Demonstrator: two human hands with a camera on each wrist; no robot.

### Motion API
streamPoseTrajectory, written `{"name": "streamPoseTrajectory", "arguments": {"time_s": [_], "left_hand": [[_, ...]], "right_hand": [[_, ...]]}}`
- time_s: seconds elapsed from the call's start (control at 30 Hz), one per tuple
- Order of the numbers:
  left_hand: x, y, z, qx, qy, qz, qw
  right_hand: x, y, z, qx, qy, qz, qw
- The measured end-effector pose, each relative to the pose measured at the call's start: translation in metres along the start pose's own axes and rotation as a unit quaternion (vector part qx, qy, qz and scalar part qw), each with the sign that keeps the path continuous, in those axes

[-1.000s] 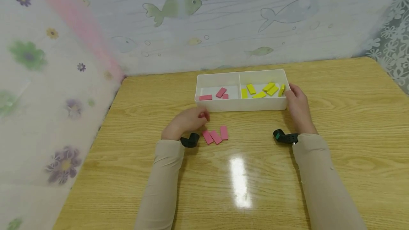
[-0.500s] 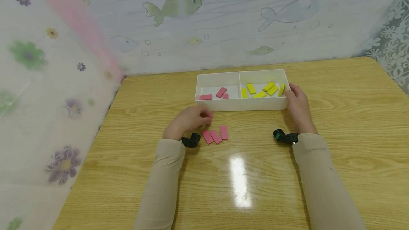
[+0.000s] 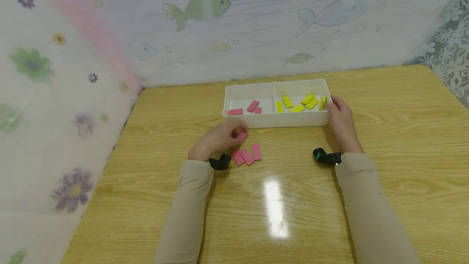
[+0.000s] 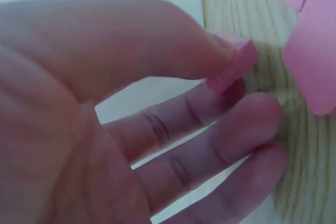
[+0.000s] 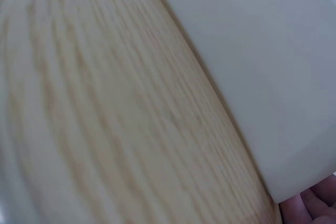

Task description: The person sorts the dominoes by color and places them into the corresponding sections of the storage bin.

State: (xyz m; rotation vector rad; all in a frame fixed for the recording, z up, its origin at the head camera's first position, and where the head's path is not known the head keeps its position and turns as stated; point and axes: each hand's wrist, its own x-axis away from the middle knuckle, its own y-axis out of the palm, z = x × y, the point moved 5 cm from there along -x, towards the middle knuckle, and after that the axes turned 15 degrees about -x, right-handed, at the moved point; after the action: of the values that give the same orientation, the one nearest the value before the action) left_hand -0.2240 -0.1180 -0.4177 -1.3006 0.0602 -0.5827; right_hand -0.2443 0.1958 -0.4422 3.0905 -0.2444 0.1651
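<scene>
In the head view my left hand (image 3: 218, 137) is just in front of a white two-part box (image 3: 282, 120). Thumb and forefinger pinch a small flat pink block (image 3: 242, 136); the left wrist view shows this block (image 4: 236, 69) at the thumb tip, the other fingers loosely bent. Three more pink blocks (image 3: 247, 157) lie on the table close to that hand, two of them touching. My right hand (image 3: 342, 123) holds the box's right end at its front corner. In the right wrist view only some bent fingers (image 5: 310, 205) show beyond the box corner.
Several pink blocks (image 3: 253, 106) lie in the box's left compartment and several yellow blocks (image 3: 287, 102) in the right one, with a divider (image 3: 275, 99) between. The wooden table (image 3: 293, 199) meets a fish-patterned wall covering (image 3: 256, 44) behind the box.
My left hand has shifted slightly right, and the pink block between its fingertips has come into view. The right hand and the box have stayed put.
</scene>
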Motion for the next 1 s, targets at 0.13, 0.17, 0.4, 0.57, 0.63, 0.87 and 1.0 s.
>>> {"name": "streamPoseTrajectory", "arguments": {"time_s": [0.13,0.17,0.4,0.57,0.63,0.87,1.0], "left_hand": [[-0.001,0.002,0.001,0.003,0.010,-0.015,0.9998],[-0.001,0.002,0.002,0.005,0.011,-0.015,0.9998],[0.000,-0.004,0.001,0.026,0.000,0.014,0.9996],[0.002,-0.010,0.001,0.064,-0.002,0.034,0.9974],[0.003,-0.013,0.002,0.079,0.003,0.043,0.9959],[0.005,-0.017,0.005,0.094,0.012,0.057,0.9938],[0.004,-0.017,0.004,0.098,0.015,0.061,0.9932]], "right_hand": [[0.000,0.000,0.000,0.001,0.001,-0.001,1.000],[0.000,0.000,0.000,0.001,0.001,-0.001,1.000],[0.000,0.000,0.000,0.000,0.000,0.000,1.000],[0.000,0.000,0.000,-0.003,-0.001,0.000,1.000],[0.000,0.000,0.000,-0.003,0.000,0.000,1.000],[0.000,0.000,0.000,-0.001,-0.001,0.001,1.000],[0.001,0.000,0.000,-0.001,-0.001,-0.001,1.000]]}}
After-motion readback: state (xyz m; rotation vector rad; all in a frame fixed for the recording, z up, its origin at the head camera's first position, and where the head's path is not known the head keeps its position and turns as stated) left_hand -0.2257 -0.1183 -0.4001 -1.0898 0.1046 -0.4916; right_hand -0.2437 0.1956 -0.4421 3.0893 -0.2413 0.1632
